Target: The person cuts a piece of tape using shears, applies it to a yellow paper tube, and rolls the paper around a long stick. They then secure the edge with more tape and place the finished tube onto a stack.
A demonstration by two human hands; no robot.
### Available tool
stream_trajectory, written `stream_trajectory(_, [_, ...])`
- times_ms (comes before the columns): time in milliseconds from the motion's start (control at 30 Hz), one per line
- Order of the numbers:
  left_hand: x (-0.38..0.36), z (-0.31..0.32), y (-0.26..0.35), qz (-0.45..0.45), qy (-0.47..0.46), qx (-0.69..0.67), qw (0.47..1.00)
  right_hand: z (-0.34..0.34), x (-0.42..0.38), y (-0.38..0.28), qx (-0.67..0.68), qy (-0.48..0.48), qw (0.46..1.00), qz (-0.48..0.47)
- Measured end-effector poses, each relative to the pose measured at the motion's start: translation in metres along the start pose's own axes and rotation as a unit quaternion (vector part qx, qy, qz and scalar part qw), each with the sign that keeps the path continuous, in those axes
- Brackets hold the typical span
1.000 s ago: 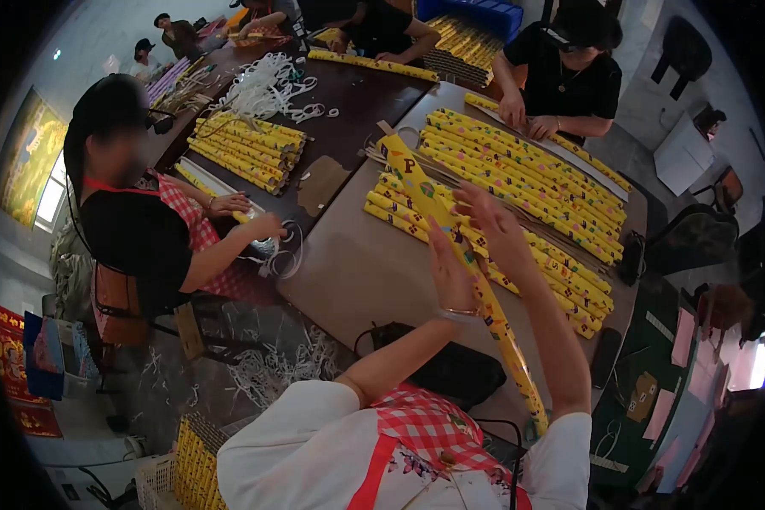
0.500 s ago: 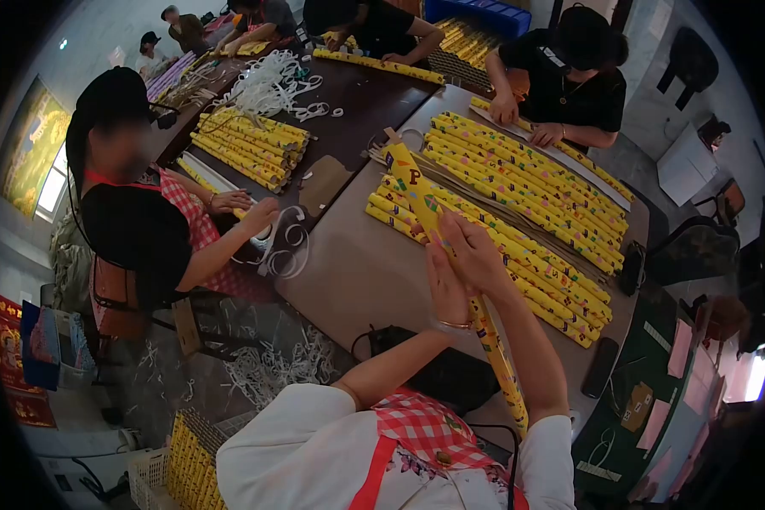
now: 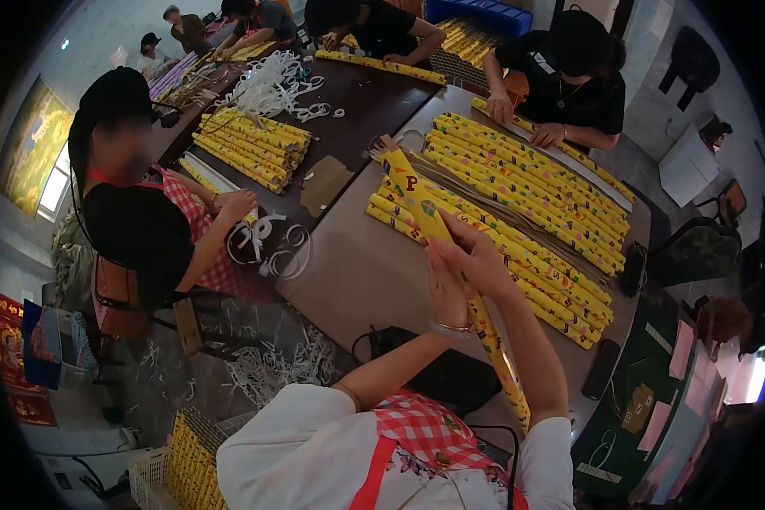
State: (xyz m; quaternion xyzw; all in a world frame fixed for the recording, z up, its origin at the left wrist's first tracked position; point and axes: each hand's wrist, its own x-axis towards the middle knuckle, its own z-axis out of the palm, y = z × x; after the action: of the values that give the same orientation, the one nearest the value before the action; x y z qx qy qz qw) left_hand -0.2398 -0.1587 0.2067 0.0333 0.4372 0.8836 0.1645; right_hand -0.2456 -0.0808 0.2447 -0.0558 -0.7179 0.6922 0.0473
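Observation:
A long yellow patterned tube runs diagonally from my right forearm up over the table; its upper end is a flatter yellow wrap with a letter P. My left hand is closed round its middle from the left side. Just above and to the right, my right hand grips the same tube, fingers wrapped on the wrap's edge. Beneath and beyond the hands lies a row of similar yellow tubes, with brown strips between it and a second row of tubes.
A co-worker sits at the left beside white strip loops and a tube bundle. Another person works across the table. A black bag lies at the near table edge; a dark case is at the right.
My right hand has shifted slightly, its fingers now lower over the wrap. The tube has turned a little. The left co-worker's hands have come together, with white loops now beside them.

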Motion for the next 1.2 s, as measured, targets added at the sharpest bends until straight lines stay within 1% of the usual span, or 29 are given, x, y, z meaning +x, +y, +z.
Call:
stream_trajectory(67, [-0.001,0.002,0.002,0.008,-0.010,0.002,1.000,-0.003,0.002,0.006,-0.008,-0.006,1.000,-0.009])
stream_trajectory(133, [-0.002,0.008,0.008,-0.007,0.017,-0.035,0.999,-0.005,0.004,0.010,-0.015,-0.011,1.000,-0.017])
stream_trajectory(233, [0.004,0.000,0.001,-0.031,0.002,-0.070,0.997,-0.006,0.004,0.011,0.003,-0.017,1.000,-0.023])
stream_trajectory(333, [0.000,0.004,0.006,-0.038,0.012,-0.058,0.998,-0.006,0.002,0.007,0.025,-0.023,0.999,-0.016])
stream_trajectory(367, [0.001,0.004,0.004,-0.037,0.012,-0.057,0.998,-0.005,0.002,0.006,0.020,-0.012,1.000,-0.015])
stream_trajectory(433, [0.002,0.003,-0.001,-0.006,0.034,-0.030,0.999,-0.002,0.001,0.003,0.015,-0.001,1.000,-0.013])
stream_trajectory(500, [0.003,0.001,-0.002,-0.010,0.025,-0.031,0.999,0.000,0.000,0.000,-0.056,0.027,0.998,-0.005])
stream_trajectory(533, [0.003,0.001,-0.002,-0.014,0.017,-0.033,0.999,0.000,0.000,-0.001,-0.055,0.026,0.998,-0.005])
stream_trajectory(600, [0.003,-0.001,-0.002,-0.023,0.008,-0.036,0.999,0.000,-0.001,-0.001,-0.139,0.019,0.989,-0.055])
stream_trajectory(633, [0.003,-0.001,-0.002,-0.032,-0.002,-0.041,0.999,0.000,-0.001,0.000,-0.139,0.019,0.989,-0.056])
stream_trajectory(700, [0.005,-0.006,-0.010,-0.017,0.000,-0.020,1.000,0.000,-0.001,0.000,-0.267,0.033,0.954,-0.135])
stream_trajectory(733, [0.007,-0.009,-0.015,-0.005,0.002,0.001,1.000,0.000,-0.002,-0.001,-0.267,0.033,0.954,-0.135])
stream_trajectory(800, [0.011,-0.014,-0.020,-0.008,-0.002,-0.006,1.000,0.001,-0.003,-0.003,-0.293,0.026,0.946,-0.136])
stream_trajectory(867, [0.011,-0.015,-0.023,-0.011,-0.006,-0.013,1.000,-0.005,0.000,0.004,-0.279,0.021,0.950,-0.141])
stream_trajectory(933, [0.007,-0.008,-0.016,0.005,0.026,-0.007,1.000,-0.005,0.001,0.002,-0.265,0.015,0.953,-0.147])
stream_trajectory(1000, [0.007,-0.002,-0.009,0.010,0.025,-0.012,1.000,-0.005,-0.001,-0.005,-0.164,0.002,0.984,-0.076])
stream_trajectory(1133, [0.008,-0.004,-0.010,0.003,0.025,-0.002,1.000,0.001,-0.002,-0.006,-0.200,0.028,0.977,-0.071])
stream_trajectory(1200, [0.009,-0.006,-0.012,0.000,0.029,-0.014,0.999,-0.001,-0.001,-0.003,-0.130,0.002,0.990,-0.052])
